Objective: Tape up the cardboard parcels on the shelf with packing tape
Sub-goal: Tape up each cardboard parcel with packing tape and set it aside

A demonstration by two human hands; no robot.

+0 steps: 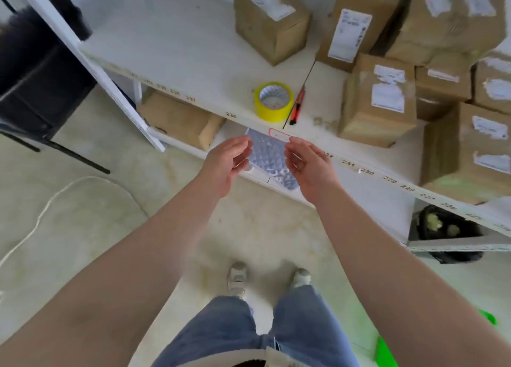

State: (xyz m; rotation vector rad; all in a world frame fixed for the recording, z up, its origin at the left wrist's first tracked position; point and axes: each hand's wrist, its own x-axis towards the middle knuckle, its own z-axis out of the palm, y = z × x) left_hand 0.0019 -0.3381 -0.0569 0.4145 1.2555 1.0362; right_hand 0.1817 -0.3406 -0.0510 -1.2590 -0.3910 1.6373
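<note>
1. my left hand (226, 162) is out in front of the shelf edge, palm turned inward, fingers relaxed and a bit curved, gripping nothing i can see.
2. my right hand (309, 165) mirrors it on the other side, palm inward, fingers loose, also not clamped on anything.
3. btwn the two hands there's a silvery bubble-wrap pouch (269, 156) w/ a red-edged strip at its top. fingertips of both hands sit right at its side edges; can't tell if they're touching it or just beside it.
4. the tape roll (273, 101), yellow, sits flat on the white shelf (171, 43) near the front edge, just above my hands in view.
5. a red box cutter (297, 105) lies just right of the tape, pointing toward the shelf edge.
6. cardboard boxes (378, 101) w/ white labels are stacked on the right part of the shelf; one separate box (271, 21) stands further back, behind the tape.
7. another cardboard box (179, 118) is on the lower shelf, left of my hands.
8. number tags run along the shelf's front edge.
9. lower down: my jeans and light shoes on a pale floor, a white cord (41, 214) looping at left.
</note>
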